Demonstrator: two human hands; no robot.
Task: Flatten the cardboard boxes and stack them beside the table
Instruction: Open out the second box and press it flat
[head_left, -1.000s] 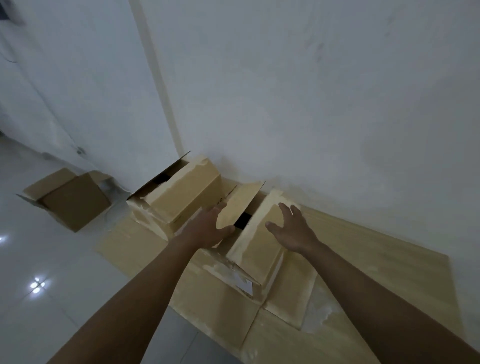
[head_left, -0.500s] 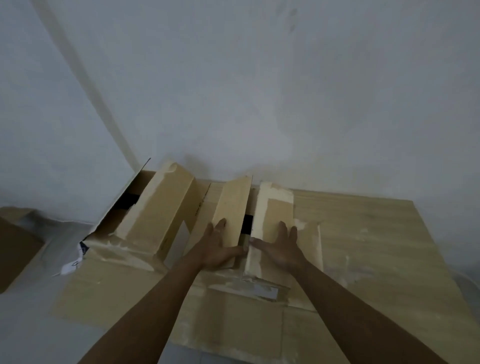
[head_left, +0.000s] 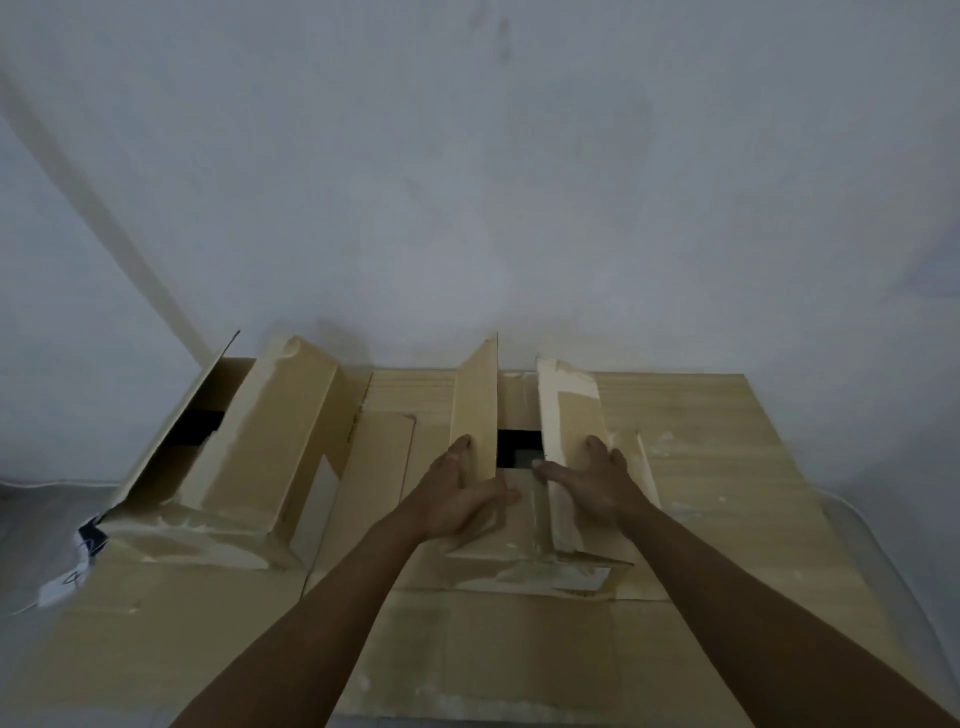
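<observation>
Pressing on the two raised top flaps of a tan corrugated cardboard box (head_left: 540, 499), both hands work at its open mouth in the head view, the only one given. The box sits on a pale wood-grain tabletop (head_left: 727, 467), near its middle and close to the grey-white wall (head_left: 519, 182), lying over flattened brown cardboard sheets (head_left: 493, 649). The left hand (head_left: 460, 496) lies spread and open against the outer face of the left flap (head_left: 475, 410), thumb curled round the flap's near edge. The right hand (head_left: 597, 486) rests open on the right flap (head_left: 569, 415), fingers splayed over its taped outer face; neither hand is clenched around anything. Between the flaps a dark gap shows into the box.

The box's long axis runs away from the person toward the wall, and both flaps stand along that same line, hinged at the sides and pointing upward. A second, larger tan cardboard box (head_left: 244, 457) lies to the left, angled slightly, its open side facing left.

Such cardboard is likely light and stiff along its panels but gives readily at the creases, so the sensible hold is flat-palmed near the fold lines. The peeling tape may be slick, though the dim light makes that hard to judge.
</observation>
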